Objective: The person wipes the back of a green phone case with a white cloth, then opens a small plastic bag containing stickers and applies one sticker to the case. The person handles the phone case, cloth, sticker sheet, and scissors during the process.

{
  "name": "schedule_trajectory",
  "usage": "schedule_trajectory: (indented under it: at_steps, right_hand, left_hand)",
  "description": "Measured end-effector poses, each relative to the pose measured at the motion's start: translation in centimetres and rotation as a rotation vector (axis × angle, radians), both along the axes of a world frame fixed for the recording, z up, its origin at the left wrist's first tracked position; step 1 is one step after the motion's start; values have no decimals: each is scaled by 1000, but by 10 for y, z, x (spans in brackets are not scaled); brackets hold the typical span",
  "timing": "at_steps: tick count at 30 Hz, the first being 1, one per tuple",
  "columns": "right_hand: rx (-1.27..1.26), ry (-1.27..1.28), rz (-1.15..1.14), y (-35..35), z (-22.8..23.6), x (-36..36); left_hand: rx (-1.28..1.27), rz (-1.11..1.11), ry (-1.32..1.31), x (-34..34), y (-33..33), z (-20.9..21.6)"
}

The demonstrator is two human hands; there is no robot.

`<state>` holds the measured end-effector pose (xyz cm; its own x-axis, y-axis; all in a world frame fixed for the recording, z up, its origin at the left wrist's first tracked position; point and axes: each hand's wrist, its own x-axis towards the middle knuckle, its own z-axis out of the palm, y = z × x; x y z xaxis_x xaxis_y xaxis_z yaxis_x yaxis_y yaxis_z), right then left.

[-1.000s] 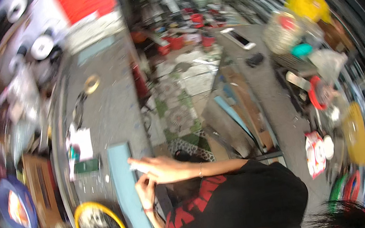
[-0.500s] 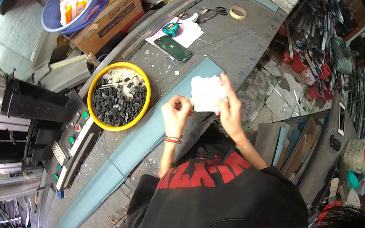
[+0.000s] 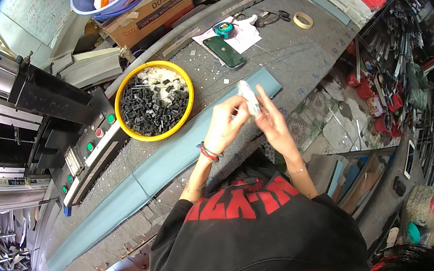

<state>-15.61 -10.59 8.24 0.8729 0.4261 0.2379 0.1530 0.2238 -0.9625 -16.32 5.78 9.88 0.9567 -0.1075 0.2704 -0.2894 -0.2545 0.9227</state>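
You have both hands raised in front of your black shirt (image 3: 262,238), over the near edge of the tabletop (image 3: 299,52). Between them, above the far end of a long blue-grey strip (image 3: 119,201), is a thin white bundle (image 3: 248,97), tilted upright. Your left hand (image 3: 228,122) has its grip closed on the lower left edge of that bundle, thumb and fingertips meeting there. Your right hand (image 3: 275,125) is on its other side, with the index finger stretched up and the thumb near the bundle's lower end; I cannot tell whether that grip pinches it or only rests against it. Coloured bands (image 3: 208,153) circle your left wrist.

The strip lies lengthwise along the tabletop, a dark cord across it. Just beside it, to your left, stands a yellow-rimmed basin (image 3: 155,137) holding small black pieces (image 3: 148,108) and pale ones. Beyond the strip lie a dark green phone (image 3: 224,51), a teal tape measure (image 3: 223,30) on white paper (image 3: 249,38), scissors (image 3: 282,15) and a roll of tape (image 3: 305,26). Past the tabletop's far edge, a cardboard box (image 3: 151,16) sits near a blue tub (image 3: 104,8).
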Motion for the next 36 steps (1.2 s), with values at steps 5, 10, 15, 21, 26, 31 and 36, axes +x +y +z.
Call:
schedule_trajectory:
  at_steps: [5, 10, 15, 21, 26, 31, 36]
  right_hand:
    - [-87, 45, -45, 3, -6, 0]
    - [6, 179, -47, 2, -20, 1]
    - [334, 391, 25, 2, -32, 7]
    - [318, 369, 36, -13, -41, 12]
    - [295, 400, -172, -31, -41, 16]
    - [308, 354, -253, -34, -41, 7]
    - [392, 300, -438, -49, -35, 2]
  left_hand:
    - [-203, -56, 150, 0, -9, -25]
    - [-365, -15, 75, -3, -22, -50]
    - [-577, 49, 20, -8, -36, -54]
    - [-1043, -46, 84, -13, -42, -38]
    - [-1169, -105, 138, -6, -23, -31]
    - [-1127, -125, 191, -1, -19, -27]
    - [-734, 63, 206, -7, -23, -25]
